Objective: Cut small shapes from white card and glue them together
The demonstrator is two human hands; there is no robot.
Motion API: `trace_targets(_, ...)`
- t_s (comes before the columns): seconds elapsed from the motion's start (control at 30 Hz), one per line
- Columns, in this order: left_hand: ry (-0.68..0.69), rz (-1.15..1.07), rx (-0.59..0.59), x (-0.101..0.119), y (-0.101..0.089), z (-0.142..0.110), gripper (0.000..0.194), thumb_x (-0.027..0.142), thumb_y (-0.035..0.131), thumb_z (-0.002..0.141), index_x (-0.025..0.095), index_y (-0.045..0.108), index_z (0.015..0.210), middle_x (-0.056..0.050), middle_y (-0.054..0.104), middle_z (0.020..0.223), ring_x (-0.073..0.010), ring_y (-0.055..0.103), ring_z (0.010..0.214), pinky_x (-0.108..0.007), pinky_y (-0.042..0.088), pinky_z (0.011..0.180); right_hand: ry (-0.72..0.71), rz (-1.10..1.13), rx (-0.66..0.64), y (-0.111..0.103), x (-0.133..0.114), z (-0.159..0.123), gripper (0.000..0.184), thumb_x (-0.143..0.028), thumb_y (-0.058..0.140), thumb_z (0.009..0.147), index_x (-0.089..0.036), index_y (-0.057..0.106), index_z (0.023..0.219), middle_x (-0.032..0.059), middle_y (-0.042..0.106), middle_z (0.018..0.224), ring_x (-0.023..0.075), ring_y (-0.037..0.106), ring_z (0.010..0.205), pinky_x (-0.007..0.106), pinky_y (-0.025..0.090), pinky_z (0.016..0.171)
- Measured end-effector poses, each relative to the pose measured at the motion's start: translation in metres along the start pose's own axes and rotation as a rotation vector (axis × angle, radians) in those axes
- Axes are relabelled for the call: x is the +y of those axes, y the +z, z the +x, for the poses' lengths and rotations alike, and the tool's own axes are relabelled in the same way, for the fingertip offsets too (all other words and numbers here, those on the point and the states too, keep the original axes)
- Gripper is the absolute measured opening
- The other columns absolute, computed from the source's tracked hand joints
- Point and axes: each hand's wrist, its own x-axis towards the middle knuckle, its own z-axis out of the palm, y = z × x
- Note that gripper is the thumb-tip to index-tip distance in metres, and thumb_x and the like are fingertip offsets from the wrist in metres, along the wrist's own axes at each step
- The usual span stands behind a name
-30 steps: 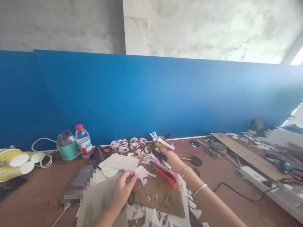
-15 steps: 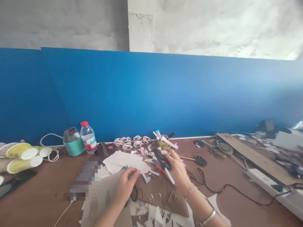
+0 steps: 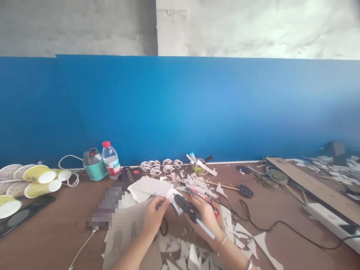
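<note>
My left hand point(image 3: 154, 217) pinches a small white paper piece point(image 3: 171, 194) between thumb and fingertips. In my right hand point(image 3: 207, 218) is a black glue gun point(image 3: 184, 207), its nozzle at the paper piece; a pale glue stick point(image 3: 206, 228) juts from its back. Whether nozzle and paper touch, I cannot tell. A dark loop point(image 3: 164, 227), perhaps a scissors handle, shows below my left hand, mostly hidden by it. White sheets point(image 3: 150, 186) lie just beyond that hand. Beside my right hand is a red-and-black tool point(image 3: 216, 210), partly covered.
Curled white paper shapes point(image 3: 155, 170) stand in rows near the blue partition point(image 3: 180, 108). A water bottle point(image 3: 111, 161), a green-and-grey container point(image 3: 95, 167) and paper cups point(image 3: 42, 175) are left. Paper scraps point(image 3: 185, 255) lie in front. A black cord point(image 3: 261, 227) and power strip point(image 3: 329, 225) are right.
The glue gun has come left and down from above the clutter, and its nozzle now meets or nears the paper piece at my left fingertips. The view has shifted slightly.
</note>
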Motion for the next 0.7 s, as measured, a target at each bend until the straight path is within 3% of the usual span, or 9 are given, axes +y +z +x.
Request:
trace_targets(0.37,0.006,0.020,0.000,0.0063,-0.0001,-0.0022,0.030,0.045,0.055,0.075,0.018,0.064,0.067,-0.001,0.066,0.065,-0.0195,0.060,0.067,-0.026,0.045,0.063,0.021,-0.066,0.000,0.0029,-0.0011,0.0013,0.008,-0.013,0.052,0.068,-0.019,0.057,0.069,0.0042,0.060,0.071,0.0187,0.057,0.065,0.026,0.041,0.058)
trace_targets(0.7,-0.017,0.009,-0.001,0.0037,0.0010,-0.0019,0.030,0.047,0.055,0.075,0.018,0.064,0.067,-0.001,0.066,0.065,-0.0189,0.060,0.065,-0.025,0.044,0.059,0.040,-0.083,-0.021,-0.0009,-0.0038,0.0005,0.009,-0.014,0.052,0.068,-0.021,0.058,0.071,0.0038,0.061,0.073,0.0193,0.059,0.068,0.026,0.042,0.059)
